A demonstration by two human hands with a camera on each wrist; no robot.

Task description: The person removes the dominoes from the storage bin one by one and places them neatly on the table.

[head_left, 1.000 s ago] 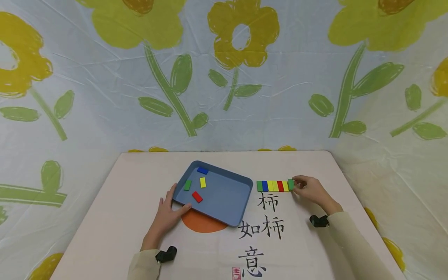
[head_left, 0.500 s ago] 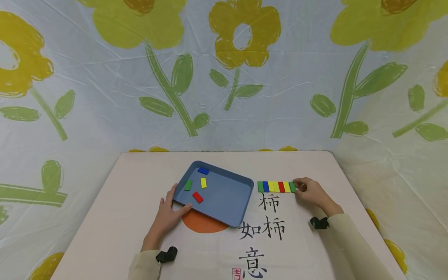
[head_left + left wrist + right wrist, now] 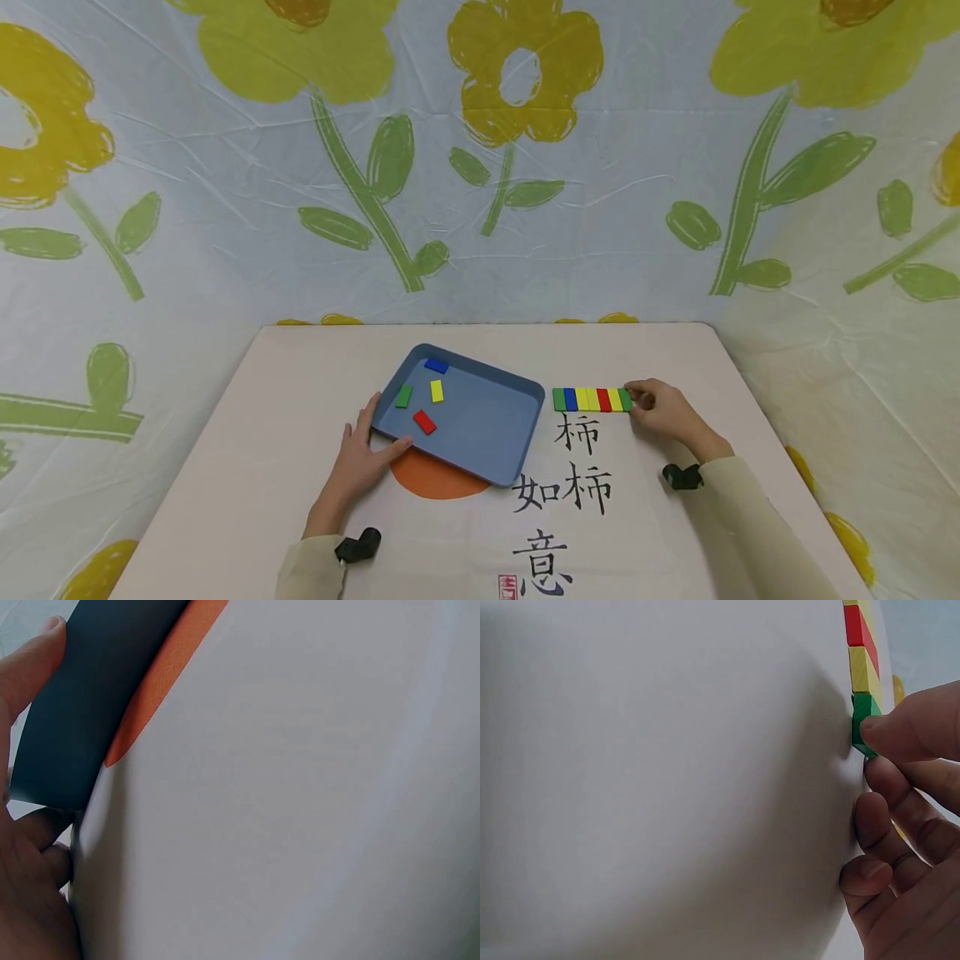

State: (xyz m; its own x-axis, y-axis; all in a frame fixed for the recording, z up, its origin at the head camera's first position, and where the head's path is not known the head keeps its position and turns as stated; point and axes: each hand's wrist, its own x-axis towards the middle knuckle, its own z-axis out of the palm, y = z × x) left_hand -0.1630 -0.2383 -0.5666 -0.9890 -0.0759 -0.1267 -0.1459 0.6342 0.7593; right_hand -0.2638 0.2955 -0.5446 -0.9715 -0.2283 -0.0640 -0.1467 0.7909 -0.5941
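A row of coloured domino-like blocks lies side by side on the table in the head view. At its right end is a green block (image 3: 626,400), against a yellow block (image 3: 615,400). My right hand (image 3: 667,410) holds this green block; in the right wrist view the thumb (image 3: 900,727) presses its near face and the other fingers are curled beside it. My left hand (image 3: 362,457) grips the left corner of a blue-grey tray (image 3: 480,417), thumb on the near wall, fingers along the left side. Some fingertips are hidden behind the tray in the left wrist view.
Inside the tray lie a blue block (image 3: 436,366), a yellow block (image 3: 437,391), a green block (image 3: 403,396) and a red block (image 3: 424,422). The tray partly covers an orange printed shape (image 3: 438,479). Black characters (image 3: 543,562) are printed on the pale table cover.
The green block, earlier raised over the row's right end, came down flat, then slid slightly left with the right hand to meet the yellow block. The left hand and tray keep their place.
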